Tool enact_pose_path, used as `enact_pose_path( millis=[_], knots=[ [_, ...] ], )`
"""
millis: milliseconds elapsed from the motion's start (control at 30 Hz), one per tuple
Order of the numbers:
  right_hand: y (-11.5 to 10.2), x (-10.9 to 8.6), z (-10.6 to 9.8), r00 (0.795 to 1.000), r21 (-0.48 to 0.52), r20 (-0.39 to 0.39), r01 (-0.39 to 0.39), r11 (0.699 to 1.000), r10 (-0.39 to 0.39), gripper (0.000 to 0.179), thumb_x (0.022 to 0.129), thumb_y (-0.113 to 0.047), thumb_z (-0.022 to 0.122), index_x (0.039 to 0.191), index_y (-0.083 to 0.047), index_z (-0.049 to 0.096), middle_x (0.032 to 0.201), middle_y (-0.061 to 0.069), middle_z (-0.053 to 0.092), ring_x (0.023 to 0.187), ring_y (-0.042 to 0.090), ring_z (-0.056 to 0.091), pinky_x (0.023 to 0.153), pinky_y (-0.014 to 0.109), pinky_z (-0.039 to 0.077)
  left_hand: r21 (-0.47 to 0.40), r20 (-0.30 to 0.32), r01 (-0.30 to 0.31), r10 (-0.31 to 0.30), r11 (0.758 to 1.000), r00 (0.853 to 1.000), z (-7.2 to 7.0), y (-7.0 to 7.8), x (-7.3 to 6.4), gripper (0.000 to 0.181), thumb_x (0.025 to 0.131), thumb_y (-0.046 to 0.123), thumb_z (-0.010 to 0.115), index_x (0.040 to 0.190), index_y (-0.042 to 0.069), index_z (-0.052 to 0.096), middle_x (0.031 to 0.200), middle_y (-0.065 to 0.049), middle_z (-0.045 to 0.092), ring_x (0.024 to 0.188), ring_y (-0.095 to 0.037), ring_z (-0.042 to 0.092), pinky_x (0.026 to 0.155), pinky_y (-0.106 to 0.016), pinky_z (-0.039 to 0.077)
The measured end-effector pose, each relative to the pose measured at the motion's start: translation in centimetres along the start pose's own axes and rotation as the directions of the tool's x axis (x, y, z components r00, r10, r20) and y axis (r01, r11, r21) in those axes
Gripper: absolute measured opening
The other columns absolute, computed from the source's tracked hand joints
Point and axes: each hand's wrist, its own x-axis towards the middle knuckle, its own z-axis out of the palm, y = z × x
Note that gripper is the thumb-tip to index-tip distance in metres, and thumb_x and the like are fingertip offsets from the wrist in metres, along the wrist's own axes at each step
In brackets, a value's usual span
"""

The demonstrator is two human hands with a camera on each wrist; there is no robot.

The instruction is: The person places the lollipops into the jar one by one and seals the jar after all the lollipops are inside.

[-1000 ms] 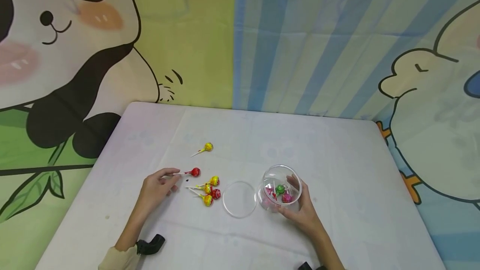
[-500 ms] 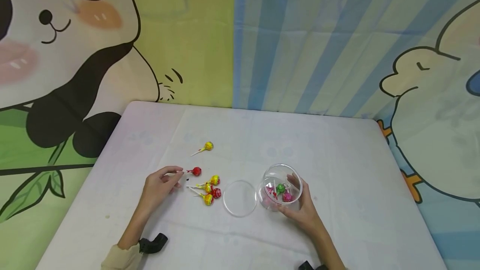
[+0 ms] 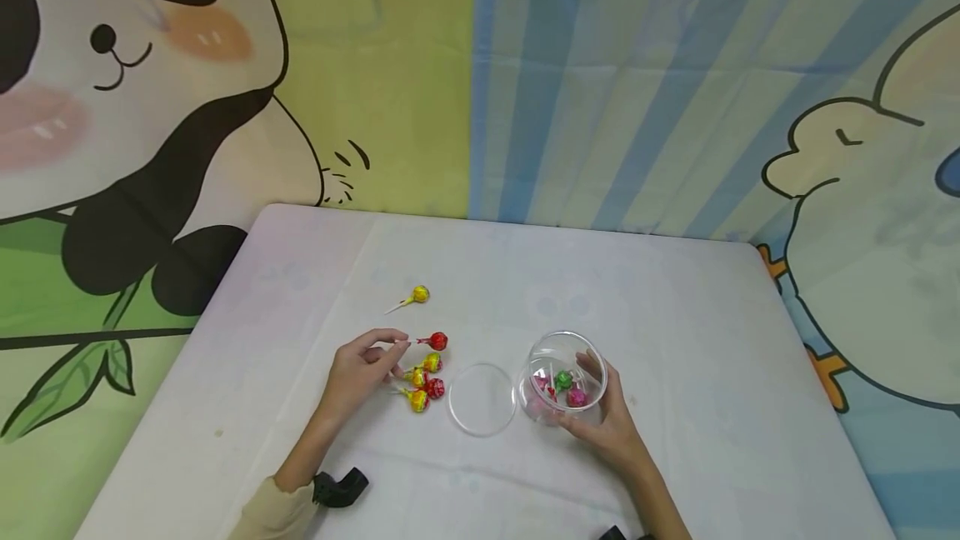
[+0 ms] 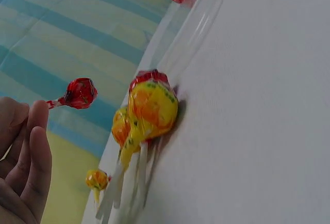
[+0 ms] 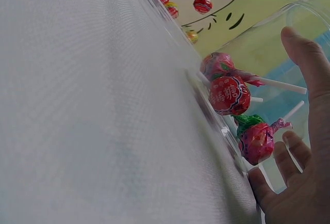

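My left hand (image 3: 363,369) pinches the stick of a red lollipop (image 3: 438,342) between thumb and fingertips. In the left wrist view the candy head (image 4: 81,94) is raised off the table and points away from the fingers. Below it lies a cluster of yellow lollipops (image 3: 417,400) with another red lollipop (image 3: 435,388), sticks toward my left hand. On the right, my right hand (image 3: 611,423) grips the side of a clear round jar (image 3: 564,336), thumb and fingers spread around its wall. Red, pink and green lollipops (image 5: 229,95) lie inside the open-topped jar.
Between the cluster and the jar, a clear round lid (image 3: 482,433) lies flat on the white table (image 3: 675,332). One yellow lollipop (image 3: 420,294) lies apart, farther back. A cartoon-printed curtain (image 3: 615,90) stands behind the table.
My left hand has moved right with the red lollipop, lifting it from its spot and bringing it above the cluster toward the jar. The right hand and jar stay in place.
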Motion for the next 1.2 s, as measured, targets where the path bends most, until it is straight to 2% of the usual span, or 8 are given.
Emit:
enact_pose_path(
  millis=[200,333,467,633,933,1033,1167,1200],
  knots=[
    [-0.1,-0.1,0.0,1.0,-0.01,-0.004,-0.011,1.0,0.011,0.103,0.069,-0.008,0.085,0.151,-0.024,0.024,0.151,0.009,0.038,0.136,-0.01,0.031,0.108,0.002,0.018,-0.116,0.089,-0.032,0.042,0.993,0.995,1.6,2.4,-0.1,0.024,0.091,0.024,0.069,0.108,0.007,0.068,0.067,-0.02,0.066,0.057,-0.03,0.061,0.054,-0.03,0.055],
    [0.0,-0.2,-0.1,1.0,-0.013,-0.007,-0.012,1.0,0.011,0.103,0.069,-0.007,0.085,0.151,-0.022,0.024,0.151,0.01,0.039,0.136,-0.009,0.031,0.108,0.002,0.018,-0.183,0.125,-0.097,0.121,0.978,0.985,2.7,4.6,-0.3,0.018,0.091,0.02,0.068,0.104,0.008,0.068,0.063,-0.018,0.064,0.053,-0.027,0.059,0.052,-0.03,0.054],
    [0.0,-0.1,-0.1,1.0,-0.023,-0.013,-0.009,1.0,0.008,0.103,0.068,-0.009,0.086,0.151,-0.021,0.025,0.15,0.009,0.04,0.136,-0.009,0.031,0.107,0.002,0.019,-0.237,0.167,-0.172,0.215,0.956,0.962,4.0,6.3,-0.4,0.013,0.091,0.016,0.068,0.101,0.008,0.068,0.059,-0.014,0.062,0.051,-0.02,0.058,0.046,-0.024,0.046],
    [-0.1,-0.1,0.0,1.0,-0.03,-0.013,-0.017,0.999,0.016,0.103,0.069,-0.009,0.085,0.151,-0.02,0.025,0.15,0.007,0.04,0.136,-0.009,0.031,0.106,0.002,0.019,-0.244,0.228,-0.226,0.282,0.943,0.932,6.0,7.3,-0.3,0.013,0.09,0.018,0.069,0.101,0.01,0.069,0.058,-0.008,0.064,0.052,-0.023,0.06,0.046,-0.021,0.045],
    [-0.3,-0.1,0.1,1.0,-0.015,-0.002,-0.027,1.0,0.027,0.102,0.07,-0.008,0.084,0.151,-0.017,0.023,0.151,0.008,0.039,0.136,-0.009,0.031,0.107,0.004,0.017,-0.241,0.321,-0.247,0.317,0.939,0.893,9.1,7.9,0.4,0.014,0.09,0.023,0.069,0.103,0.017,0.071,0.068,-0.007,0.067,0.051,-0.013,0.057,0.047,-0.021,0.045],
    [-0.2,-0.1,0.1,1.0,-0.017,0.001,-0.016,1.0,0.016,0.102,0.07,-0.008,0.084,0.151,-0.021,0.023,0.151,0.009,0.038,0.136,-0.009,0.031,0.115,0.014,0.019,-0.248,0.341,-0.254,0.33,0.935,0.88,9.8,8.1,0.5,0.016,0.091,0.023,0.068,0.104,0.015,0.072,0.078,-0.006,0.068,0.052,-0.019,0.059,0.05,-0.022,0.048],
    [-0.2,-0.1,0.0,1.0,-0.03,0.0,0.002,1.0,-0.002,0.101,0.071,-0.008,0.083,0.151,-0.021,0.023,0.151,0.012,0.038,0.137,-0.004,0.032,0.119,0.055,0.02,-0.273,0.347,-0.3,0.385,0.914,0.855,10.6,8.3,0.5,0.016,0.091,0.02,0.068,0.104,0.012,0.072,0.089,-0.004,0.068,0.053,-0.019,0.061,0.05,-0.023,0.051],
    [-0.2,-0.1,0.0,1.0,-0.034,0.001,0.003,0.999,-0.003,0.101,0.071,-0.008,0.083,0.151,-0.021,0.023,0.151,0.012,0.038,0.138,-0.002,0.033,0.119,0.055,0.02,-0.284,0.348,-0.309,0.398,0.907,0.849,10.8,8.4,0.5,0.015,0.091,0.019,0.068,0.104,0.012,0.072,0.089,-0.005,0.068,0.053,-0.02,0.061,0.05,-0.023,0.051]
  ],
)
